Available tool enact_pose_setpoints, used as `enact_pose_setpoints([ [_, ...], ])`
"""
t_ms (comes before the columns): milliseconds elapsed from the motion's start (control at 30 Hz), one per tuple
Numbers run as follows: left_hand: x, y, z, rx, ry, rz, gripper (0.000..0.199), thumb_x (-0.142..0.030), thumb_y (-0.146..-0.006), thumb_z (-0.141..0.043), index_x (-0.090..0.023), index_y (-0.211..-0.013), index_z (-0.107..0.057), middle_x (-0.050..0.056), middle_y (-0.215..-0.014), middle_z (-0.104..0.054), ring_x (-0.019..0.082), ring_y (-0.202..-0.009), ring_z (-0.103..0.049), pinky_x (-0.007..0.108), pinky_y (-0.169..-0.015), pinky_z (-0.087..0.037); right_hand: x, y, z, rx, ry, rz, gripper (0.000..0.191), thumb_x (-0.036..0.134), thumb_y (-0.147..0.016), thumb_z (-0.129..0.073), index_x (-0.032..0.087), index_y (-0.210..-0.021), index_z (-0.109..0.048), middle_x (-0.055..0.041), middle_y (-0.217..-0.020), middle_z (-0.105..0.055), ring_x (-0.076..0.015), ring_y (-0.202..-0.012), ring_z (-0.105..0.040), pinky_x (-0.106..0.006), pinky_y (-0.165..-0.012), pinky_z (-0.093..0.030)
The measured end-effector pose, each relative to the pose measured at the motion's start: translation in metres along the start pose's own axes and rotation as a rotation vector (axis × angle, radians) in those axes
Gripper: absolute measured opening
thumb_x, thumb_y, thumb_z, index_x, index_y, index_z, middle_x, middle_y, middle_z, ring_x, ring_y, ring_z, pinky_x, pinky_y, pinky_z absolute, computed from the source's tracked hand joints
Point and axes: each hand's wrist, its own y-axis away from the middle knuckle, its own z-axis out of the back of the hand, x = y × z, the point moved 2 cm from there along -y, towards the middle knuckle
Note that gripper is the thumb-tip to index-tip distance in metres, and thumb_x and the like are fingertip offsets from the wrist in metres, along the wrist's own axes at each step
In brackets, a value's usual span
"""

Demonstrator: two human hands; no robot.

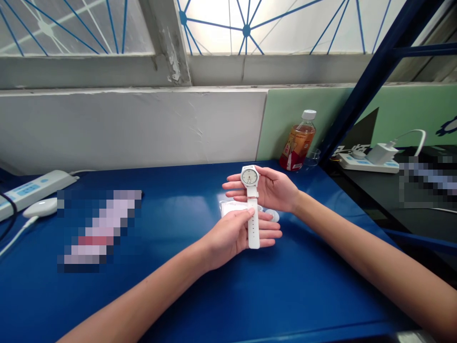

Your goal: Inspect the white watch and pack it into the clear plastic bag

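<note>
A white wristwatch (253, 224) stretches across both hands, its round dial up at the far end and its perforated strap hanging toward me. My left hand (232, 233) is palm up and pinches the strap under its thumb, with the fingers extended beneath it. Behind it, my right hand (273, 188) holds the dial end, its fingers stretched out to the left under the watch and its thumb by the case. Partly hidden below the hands are a clear plastic packet (228, 206) with something white in it and a white round object (273, 215).
On the blue table (200, 305), a pixelated flat object (103, 226) lies left, near a white power strip (43, 188) and a white mouse-like device (41, 208). A drink bottle (298, 143) and a clear cup (313, 157) stand by the wall. A blue post (364, 85) rises right.
</note>
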Motion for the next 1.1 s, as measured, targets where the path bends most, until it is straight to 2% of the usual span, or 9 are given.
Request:
enact_pose_setpoints([
  [200, 0.001, -0.001, 0.000, 0.001, 0.007, 0.013, 0.039, -0.023, -0.105, -0.034, -0.001, -0.105, -0.066, 0.025, -0.107, -0.072, 0.028, -0.096, -0.073, 0.042, -0.089, -0.054, -0.001, 0.000, 0.000, 0.007, -0.017, -0.007, 0.055, 0.037, -0.100, -0.022, 0.004, -0.124, -0.061, -0.0174, -0.125, -0.068, -0.0273, -0.114, -0.065, -0.045, -0.110, -0.039],
  [400, 0.002, -0.001, 0.002, -0.022, -0.006, -0.023, 0.038, -0.026, -0.105, -0.035, -0.002, -0.102, -0.065, 0.022, -0.097, -0.074, 0.025, -0.087, -0.075, 0.038, -0.084, -0.056, 0.000, 0.000, 0.005, 0.006, -0.014, -0.004, 0.052, 0.035, -0.102, -0.026, 0.004, -0.121, -0.063, -0.0158, -0.115, -0.071, -0.0260, -0.106, -0.069, -0.041, -0.101, -0.047],
  [567, 0.000, 0.000, 0.004, -0.047, -0.042, -0.112, 0.025, -0.022, -0.102, -0.044, -0.005, -0.113, -0.059, 0.017, -0.090, -0.074, 0.022, -0.080, -0.074, 0.034, -0.078, -0.056, 0.000, -0.004, 0.016, -0.129, 0.023, 0.138, 0.031, 0.039, -0.093, -0.060, 0.011, -0.099, -0.071, -0.0037, -0.077, -0.072, -0.0174, -0.081, -0.072, -0.027, -0.079, -0.057],
  [667, 0.000, 0.000, 0.003, -0.002, -0.057, -0.159, 0.023, -0.021, -0.101, -0.048, -0.006, -0.114, -0.058, 0.015, -0.090, -0.073, 0.021, -0.079, -0.074, 0.032, -0.077, -0.056, -0.001, -0.006, 0.018, -0.222, 0.053, 0.227, 0.027, 0.042, -0.082, -0.075, 0.016, -0.081, -0.070, -0.0003, -0.067, -0.070, -0.0139, -0.070, -0.071, -0.022, -0.069, -0.057],
  [733, 0.000, 0.000, 0.003, 0.052, -0.049, -0.164, 0.026, -0.024, -0.102, -0.044, -0.005, -0.113, -0.059, 0.015, -0.090, -0.073, 0.022, -0.079, -0.074, 0.033, -0.078, -0.056, -0.002, -0.007, 0.016, -0.245, 0.061, 0.276, 0.026, 0.041, -0.079, -0.078, 0.017, -0.078, -0.070, -0.0007, -0.070, -0.071, -0.0132, -0.071, -0.071, -0.021, -0.070, -0.057],
  [833, 0.001, 0.001, 0.002, 0.105, -0.020, -0.170, 0.033, -0.025, -0.104, -0.034, -0.005, -0.108, -0.059, 0.015, -0.085, -0.072, 0.021, -0.075, -0.074, 0.034, -0.075, -0.056, -0.004, -0.006, 0.007, -0.244, 0.049, 0.302, 0.023, 0.039, -0.080, -0.078, 0.017, -0.082, -0.071, -0.0029, -0.082, -0.075, -0.0147, -0.083, -0.072, -0.024, -0.081, -0.057],
  [967, 0.001, 0.002, 0.004, 0.109, -0.046, -0.201, 0.028, -0.023, -0.104, -0.036, -0.008, -0.100, -0.059, 0.010, -0.079, -0.070, 0.016, -0.062, -0.070, 0.029, -0.065, -0.055, -0.007, -0.004, -0.007, -0.108, 0.035, 0.214, 0.023, 0.033, -0.089, -0.068, 0.016, -0.103, -0.072, -0.0084, -0.106, -0.076, -0.0195, -0.102, -0.070, -0.033, -0.094, -0.055],
  [1100, 0.001, 0.003, 0.004, 0.117, -0.073, -0.194, 0.028, -0.026, -0.104, -0.041, -0.007, -0.098, -0.060, 0.013, -0.085, -0.071, 0.015, -0.062, -0.069, 0.028, -0.064, -0.055, -0.006, -0.001, -0.011, -0.002, 0.040, 0.193, 0.026, 0.019, -0.094, -0.058, 0.015, -0.119, -0.067, -0.0079, -0.118, -0.073, -0.0195, -0.112, -0.067, -0.033, -0.102, -0.050],
])
